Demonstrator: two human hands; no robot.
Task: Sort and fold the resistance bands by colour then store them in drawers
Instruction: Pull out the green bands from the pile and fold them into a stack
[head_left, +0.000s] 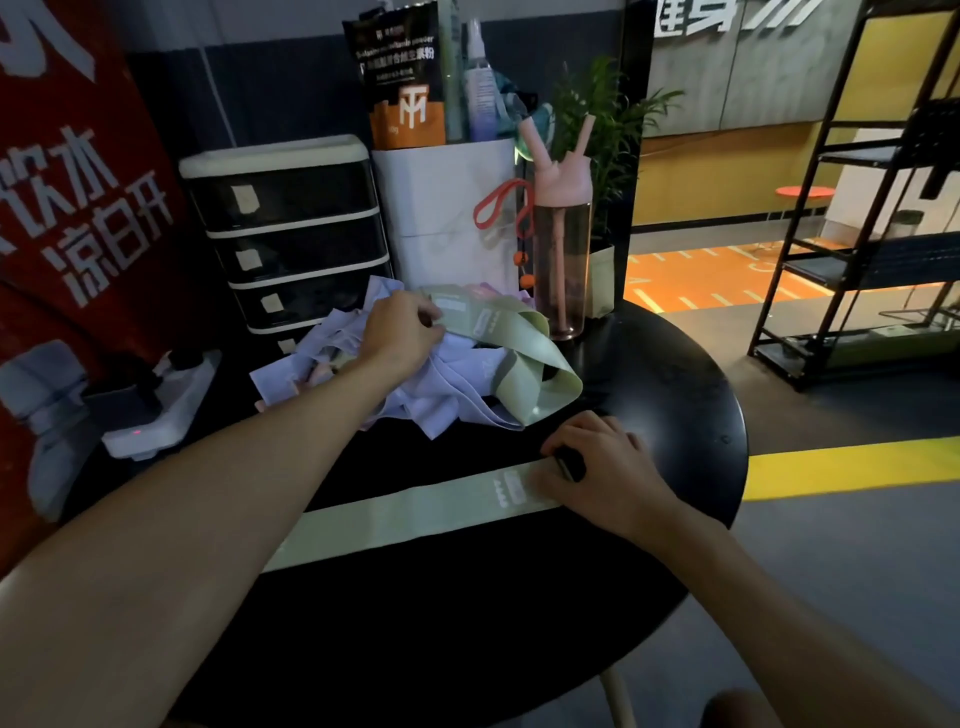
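A flat pale green band (415, 514) lies stretched across the round black table (467, 623). My right hand (597, 467) rests on its right end, fingers curled down over it. Further back sits a tangled pile of lilac bands (467, 379) with a looped green band (524, 353) on top. My left hand (400, 332) pinches that green band near its printed label. A dark drawer unit (291, 234) with several closed drawers stands at the back left of the table.
A white bag (447, 208) holding a pouch and spray bottle stands behind the pile, with a pink bottle (561, 249) beside it. A white power strip (156, 410) lies at the left. A red banner (67, 208) is at the left, a black shelf rack (857, 234) at the right.
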